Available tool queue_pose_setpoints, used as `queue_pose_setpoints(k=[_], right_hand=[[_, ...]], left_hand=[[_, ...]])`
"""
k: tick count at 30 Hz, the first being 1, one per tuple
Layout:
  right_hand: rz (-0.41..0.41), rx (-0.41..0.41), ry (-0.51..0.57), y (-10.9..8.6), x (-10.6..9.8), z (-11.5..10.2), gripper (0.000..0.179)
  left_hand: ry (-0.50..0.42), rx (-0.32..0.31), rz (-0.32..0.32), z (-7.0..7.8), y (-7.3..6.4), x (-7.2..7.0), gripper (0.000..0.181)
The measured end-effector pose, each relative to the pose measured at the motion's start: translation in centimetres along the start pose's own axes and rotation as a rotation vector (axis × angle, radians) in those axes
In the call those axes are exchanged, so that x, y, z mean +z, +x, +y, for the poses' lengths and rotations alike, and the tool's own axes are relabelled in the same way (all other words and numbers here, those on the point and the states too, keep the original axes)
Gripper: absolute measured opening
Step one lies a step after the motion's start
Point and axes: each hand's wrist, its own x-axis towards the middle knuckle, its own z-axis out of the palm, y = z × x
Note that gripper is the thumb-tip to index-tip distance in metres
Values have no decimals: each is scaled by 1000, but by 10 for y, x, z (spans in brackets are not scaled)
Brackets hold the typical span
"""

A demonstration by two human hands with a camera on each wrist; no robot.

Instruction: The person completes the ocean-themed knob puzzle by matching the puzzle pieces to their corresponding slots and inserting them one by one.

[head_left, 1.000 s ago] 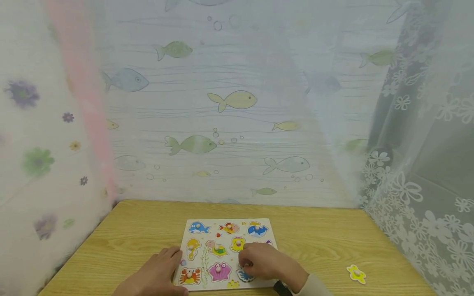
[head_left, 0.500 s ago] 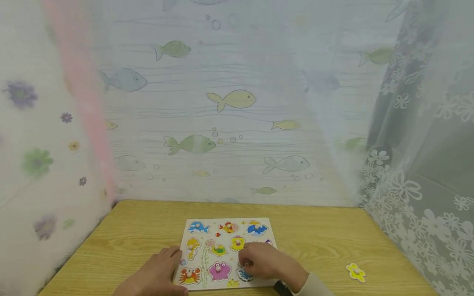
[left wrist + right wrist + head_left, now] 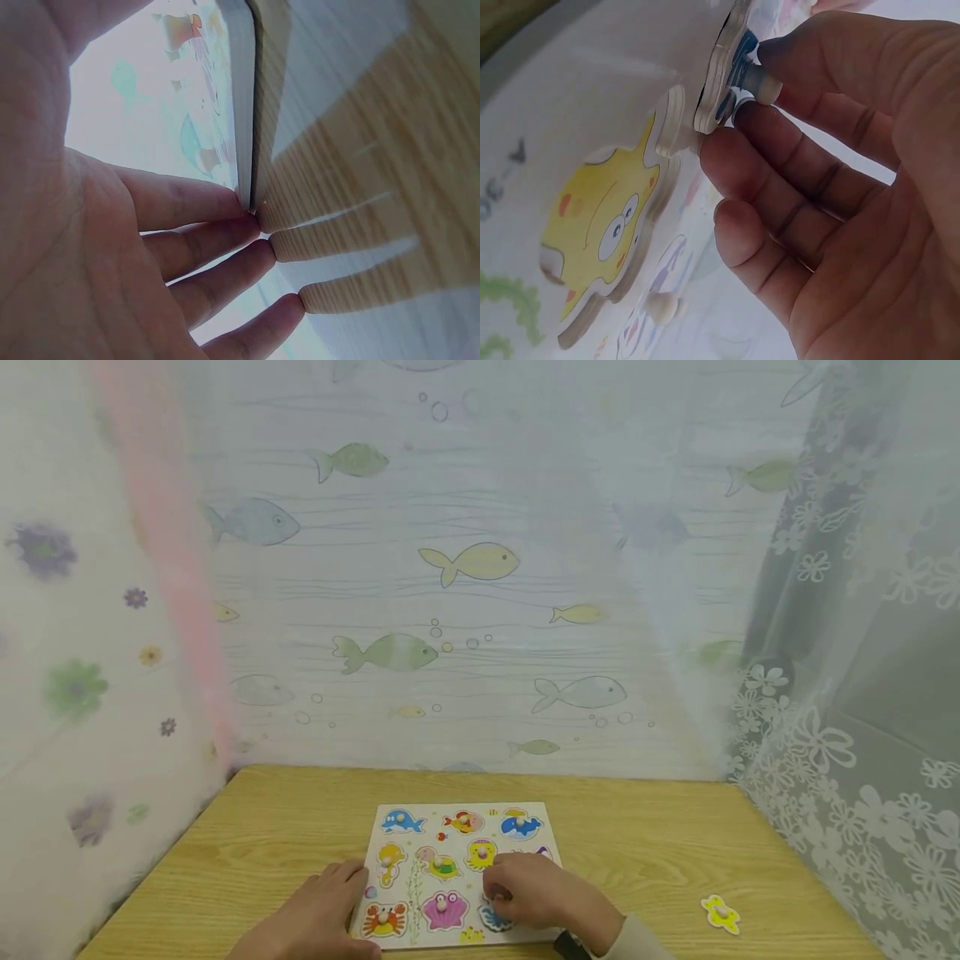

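Note:
A white peg puzzle board (image 3: 435, 829) with sea-animal pieces lies flat near the table's front edge. My left hand (image 3: 315, 910) lies along its left side. In the left wrist view, extended fingers (image 3: 214, 244) touch the table, with one fingertip right at the board's edge (image 3: 244, 127). My right hand (image 3: 540, 889) bends over the board's lower right. It pinches the round wooden knob (image 3: 766, 86) of a blue puzzle piece (image 3: 739, 67) between thumb and finger. In the right wrist view the piece is raised at an angle. Part of it is hidden by the hand in the head view.
A yellow starfish piece (image 3: 721, 914) with a knob lies on the wooden table (image 3: 637, 827), right of the board. A starfish-shaped recess (image 3: 604, 217) shows beside the right hand. Fish-patterned curtain (image 3: 480, 610) stands behind the table, with more curtains at both sides.
The blue piece's visible edge has shifted very slightly under the right hand. Both hands otherwise stay in place.

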Motion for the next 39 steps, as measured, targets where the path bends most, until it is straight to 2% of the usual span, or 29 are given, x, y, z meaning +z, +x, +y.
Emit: queue_pose_setpoints(k=[4,14,21,23,30,39], right_hand=[[13,-19,-23,0,1,-1,7],[11,-6,-14,0,3,0,8],[-5,25,6,-2,2,2,1],[-6,50,20,-5,0,4,6],[24,139,60,-32,-11,26,10],[97,219,88,-89,-27,65,10]], left_hand=[[-2,-8,7,0,1,1,107],[5,3,5,0,1,1,106],[12,10,6,0,0,1,104],[19,16,11,0,0,1,103],[24,25,18,0,0,2,104],[30,25,20,-1,1,2,103]])
